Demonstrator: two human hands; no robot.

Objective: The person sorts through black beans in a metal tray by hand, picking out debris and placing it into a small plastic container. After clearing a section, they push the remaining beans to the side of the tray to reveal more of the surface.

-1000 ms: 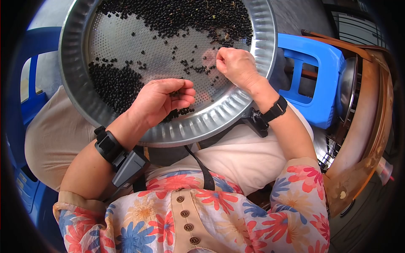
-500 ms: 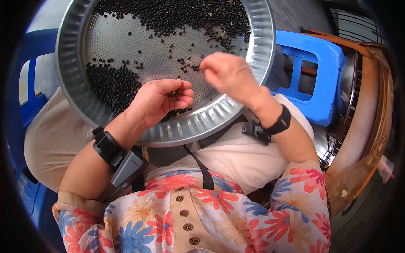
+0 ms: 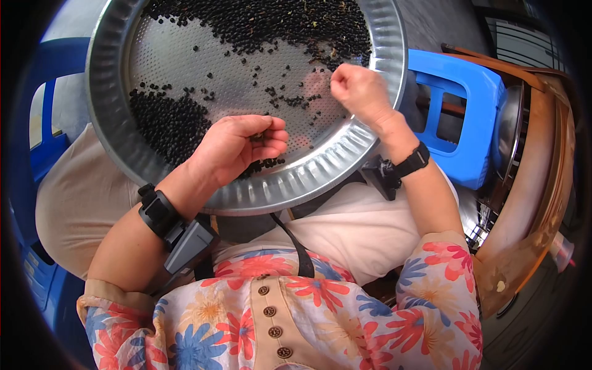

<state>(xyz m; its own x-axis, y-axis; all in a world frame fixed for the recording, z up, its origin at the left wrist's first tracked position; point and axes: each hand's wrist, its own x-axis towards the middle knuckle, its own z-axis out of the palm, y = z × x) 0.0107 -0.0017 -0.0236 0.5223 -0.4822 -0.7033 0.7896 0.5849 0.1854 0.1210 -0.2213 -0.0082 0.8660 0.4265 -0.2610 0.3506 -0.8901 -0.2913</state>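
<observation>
A large round metal tray (image 3: 295,198) with a fluted rim and a dimpled bottom rests over my lap. One pile of black beans (image 3: 169,126) lies at its left, under and beside my left hand (image 3: 237,145). That hand is cupped, palm turned up and inward, with small brownish bits (image 3: 261,134) partly visible inside the curled fingers. My right hand (image 3: 361,92) hangs over the right side of the tray, fingers closed together; what they hold, if anything, is hidden. Loose beans (image 3: 290,100) are scattered between both hands.
A wider bean layer (image 3: 265,24), mixed with pale flecks, covers the tray's far side. A blue plastic stool (image 3: 459,111) stands at the right, near a wooden piece of furniture (image 3: 524,166). Another blue seat (image 3: 52,145) is at the left.
My right hand has moved right and slightly away from me, off the scattered beans. My left hand keeps its cupped pose. The view has shifted slightly.
</observation>
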